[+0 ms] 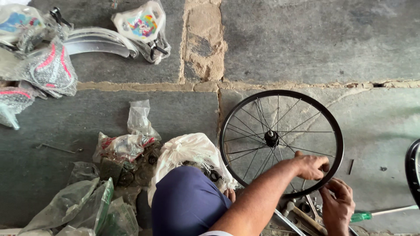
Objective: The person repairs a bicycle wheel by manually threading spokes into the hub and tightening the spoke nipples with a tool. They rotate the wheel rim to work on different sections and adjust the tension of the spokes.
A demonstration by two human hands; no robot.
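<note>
Grip: left hand (311, 166) is pinching the near side of the rim (337, 144) and the spokes there; right hand (337, 209) is curling just below it, fingers half closed, and I cannot tell if it is holding something.
Wheel: wheel (281, 142) is lying flat on the stone floor (306, 43), hub (271, 138) pointing up.
Progress: spokes (249, 126) are already sitting in the rim; no tyre is on it; I am judging the spoke work as not finished.
Tools: screwdriver (372, 214) with green handle is lying right of the hands; metal tools (302, 216) are lying under them.
Edges: white bag (188, 150) is touching the wheel on the left; second wheel (413, 170) is near at the right edge.
Room: floor beyond the wheel is giving open space.
</note>
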